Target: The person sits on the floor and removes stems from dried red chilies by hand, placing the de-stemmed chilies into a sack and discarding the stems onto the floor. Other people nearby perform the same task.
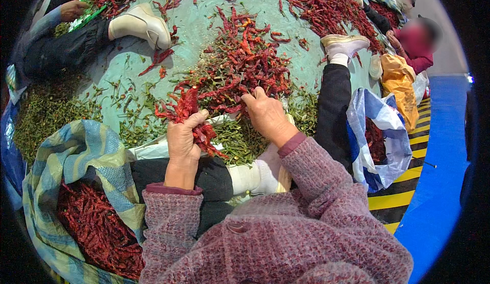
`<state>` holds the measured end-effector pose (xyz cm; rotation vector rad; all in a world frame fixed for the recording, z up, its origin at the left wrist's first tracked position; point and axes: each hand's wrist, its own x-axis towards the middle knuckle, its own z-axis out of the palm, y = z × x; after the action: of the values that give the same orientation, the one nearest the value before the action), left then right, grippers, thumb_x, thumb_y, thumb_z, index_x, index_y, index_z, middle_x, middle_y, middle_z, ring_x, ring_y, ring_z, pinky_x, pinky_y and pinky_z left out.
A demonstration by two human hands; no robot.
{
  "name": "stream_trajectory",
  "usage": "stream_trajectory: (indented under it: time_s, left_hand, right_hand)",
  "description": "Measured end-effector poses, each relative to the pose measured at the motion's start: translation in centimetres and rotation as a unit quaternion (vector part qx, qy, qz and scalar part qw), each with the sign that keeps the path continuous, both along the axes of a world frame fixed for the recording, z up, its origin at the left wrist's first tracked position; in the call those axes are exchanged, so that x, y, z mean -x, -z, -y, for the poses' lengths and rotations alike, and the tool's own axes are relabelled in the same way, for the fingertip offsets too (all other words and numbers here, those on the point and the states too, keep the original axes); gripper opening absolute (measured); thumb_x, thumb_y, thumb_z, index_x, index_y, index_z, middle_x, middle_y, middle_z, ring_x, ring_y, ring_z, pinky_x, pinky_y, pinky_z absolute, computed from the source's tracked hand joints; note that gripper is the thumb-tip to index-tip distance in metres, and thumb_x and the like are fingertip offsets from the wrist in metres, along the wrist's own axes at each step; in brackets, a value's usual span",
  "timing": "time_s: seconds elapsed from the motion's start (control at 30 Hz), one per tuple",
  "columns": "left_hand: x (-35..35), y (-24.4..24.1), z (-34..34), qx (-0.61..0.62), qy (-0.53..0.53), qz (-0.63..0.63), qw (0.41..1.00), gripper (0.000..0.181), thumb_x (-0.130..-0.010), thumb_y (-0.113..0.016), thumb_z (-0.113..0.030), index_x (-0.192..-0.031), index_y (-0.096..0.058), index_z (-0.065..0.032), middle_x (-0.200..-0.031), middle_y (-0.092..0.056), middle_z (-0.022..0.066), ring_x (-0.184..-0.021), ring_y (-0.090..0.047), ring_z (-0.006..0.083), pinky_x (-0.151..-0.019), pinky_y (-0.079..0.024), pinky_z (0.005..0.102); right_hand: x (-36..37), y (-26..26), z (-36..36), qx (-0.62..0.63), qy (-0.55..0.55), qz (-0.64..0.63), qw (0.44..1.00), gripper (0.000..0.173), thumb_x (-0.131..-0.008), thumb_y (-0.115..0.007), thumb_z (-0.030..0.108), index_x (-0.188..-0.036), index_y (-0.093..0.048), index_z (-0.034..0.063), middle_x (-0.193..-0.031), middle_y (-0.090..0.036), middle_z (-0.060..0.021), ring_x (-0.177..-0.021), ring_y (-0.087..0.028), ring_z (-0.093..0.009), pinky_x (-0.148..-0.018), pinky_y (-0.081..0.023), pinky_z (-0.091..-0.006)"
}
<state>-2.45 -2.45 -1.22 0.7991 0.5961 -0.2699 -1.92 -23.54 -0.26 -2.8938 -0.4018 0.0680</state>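
Observation:
My left hand (183,138) is wrapped around a bunch of dried red chili peppers (187,103). Their ends stick out above the thumb and below the fist. To its right, my right hand (269,113) has its fingers bent at the near edge of a heap of dried red chilies (252,60). Whether a chili is pinched in those fingertips cannot be made out. Green chili stems (241,136) lie beneath and between both hands, beside my bent leg.
A striped woven sack (82,146) of red chilies stands at lower left, and a blue-and-white bag (361,131) at right. Loose stems (49,111) cover the left side. A co-worker's boot (139,25) rests on the green sheet (115,62). Another person (415,43) sits at upper right.

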Motion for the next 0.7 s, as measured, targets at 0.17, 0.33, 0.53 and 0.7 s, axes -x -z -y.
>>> stream_trajectory:
  time_s: [0.17,0.33,0.53,0.7]
  left_hand:
    - [-0.2,-0.6,0.4,0.012,-0.001,-0.022,1.0,0.019,-0.07,-0.07,0.006,-0.088,-0.064,0.0014,-0.081,-0.068,0.0091,-0.068,-0.065,0.0167,-0.061,-0.053,0.0293]
    - [0.3,-0.3,1.1,0.012,0.105,0.075,0.992,0.024,-0.073,-0.07,0.002,-0.096,-0.064,0.0017,-0.088,-0.069,0.0091,-0.072,-0.065,0.0147,-0.063,-0.051,0.027]
    - [0.5,-1.2,1.4,0.015,0.115,0.078,0.99,0.021,-0.073,-0.07,0.003,-0.093,-0.064,0.0009,-0.083,-0.068,0.0062,-0.07,-0.064,0.0143,-0.062,-0.052,0.0262]
    - [1.3,-1.3,1.9,-0.262,0.12,0.244,0.926,0.021,-0.074,-0.07,-0.001,-0.095,-0.065,-0.001,-0.08,-0.066,0.0037,-0.065,-0.062,0.0137,-0.06,-0.05,0.0278]
  right_hand:
    - [-0.3,-0.3,0.6,-0.083,-0.028,-0.009,0.996,0.024,-0.076,-0.065,0.006,-0.099,-0.058,0.0079,-0.095,-0.054,-0.0145,-0.073,-0.06,-0.034,-0.062,-0.05,-0.0416]
    - [0.6,-2.2,-0.5,-0.197,-0.036,-0.004,0.98,0.017,-0.078,-0.064,0.008,-0.09,-0.052,0.0056,-0.075,-0.056,-0.0163,-0.07,-0.059,-0.037,-0.059,-0.048,-0.0441]
    - [2.6,-2.7,-2.1,-0.266,-0.026,-0.072,0.961,0.013,-0.077,-0.062,-0.001,-0.087,-0.054,0.0023,-0.069,-0.057,-0.0145,-0.06,-0.059,-0.03,-0.055,-0.047,-0.0363]
    - [3.1,-2.8,-3.7,-0.299,0.05,-0.091,0.948,0.014,-0.076,-0.061,0.001,-0.076,-0.047,0.0001,-0.064,-0.053,-0.0203,-0.061,-0.057,-0.04,-0.054,-0.044,-0.0427]
